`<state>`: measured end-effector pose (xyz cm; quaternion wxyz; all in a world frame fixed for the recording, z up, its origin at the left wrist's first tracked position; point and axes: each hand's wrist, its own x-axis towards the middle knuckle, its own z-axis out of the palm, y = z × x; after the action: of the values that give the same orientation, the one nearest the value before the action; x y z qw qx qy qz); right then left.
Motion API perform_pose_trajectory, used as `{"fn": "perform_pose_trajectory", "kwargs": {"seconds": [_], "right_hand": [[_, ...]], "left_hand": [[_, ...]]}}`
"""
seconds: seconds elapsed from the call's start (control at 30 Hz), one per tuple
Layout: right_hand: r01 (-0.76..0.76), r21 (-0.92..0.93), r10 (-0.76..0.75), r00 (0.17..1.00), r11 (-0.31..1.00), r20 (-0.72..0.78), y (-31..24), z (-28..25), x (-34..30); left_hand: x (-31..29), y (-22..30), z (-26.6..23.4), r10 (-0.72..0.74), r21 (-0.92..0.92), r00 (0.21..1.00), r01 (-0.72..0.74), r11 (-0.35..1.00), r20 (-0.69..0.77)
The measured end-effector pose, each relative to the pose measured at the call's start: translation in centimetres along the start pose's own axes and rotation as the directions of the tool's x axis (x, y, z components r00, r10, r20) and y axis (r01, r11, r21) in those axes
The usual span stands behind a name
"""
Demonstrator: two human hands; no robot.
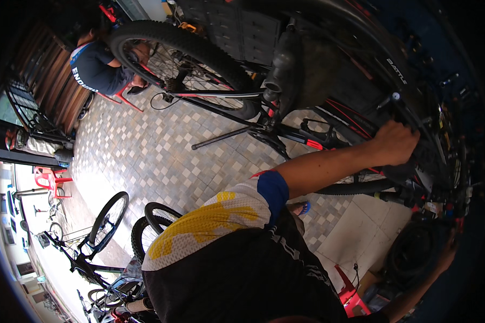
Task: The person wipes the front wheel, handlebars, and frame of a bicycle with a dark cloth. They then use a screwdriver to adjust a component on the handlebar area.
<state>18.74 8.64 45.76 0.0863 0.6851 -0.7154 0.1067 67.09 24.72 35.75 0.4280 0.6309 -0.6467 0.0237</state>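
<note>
Caution: uneven force from the left hand [397, 142] could be tipping the bicycle [272, 128]. It is spanning the area above the tiled floor [145, 145], its long axis running rightward from the upper-left rear wheel [175, 83], front probably pointing right. The left hand is forming a fist; its contents, and the right hand [446, 255]'s closure, I cannot tell.

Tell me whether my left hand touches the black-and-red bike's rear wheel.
Apart. The head view shows your left hand toward the right, the rear wheel at upper left, and much of the frame between them.
</note>
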Motion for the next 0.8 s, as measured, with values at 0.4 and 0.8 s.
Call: {"fn": "perform_pose_trajectory", "kwargs": {"seconds": [0.4, 0.8], "right_hand": [[0.109, 0.030, -0.107, 0.993, 0.994, -0.045, 1.9, 1.5, 1.5], [0.300, 0.353, -0.387, 0.899, 0.886, 0.207, 2.9, 0.1, 1.2]], "left_hand": [[0.1, -0.1, 0.0, 0.021, -0.011, 0.999, -0.022, 1.000, -0.035], [0.1, -0.1, 0.0, 0.006, 0.018, 1.000, -0.006, 1.000, 0.000]]}}
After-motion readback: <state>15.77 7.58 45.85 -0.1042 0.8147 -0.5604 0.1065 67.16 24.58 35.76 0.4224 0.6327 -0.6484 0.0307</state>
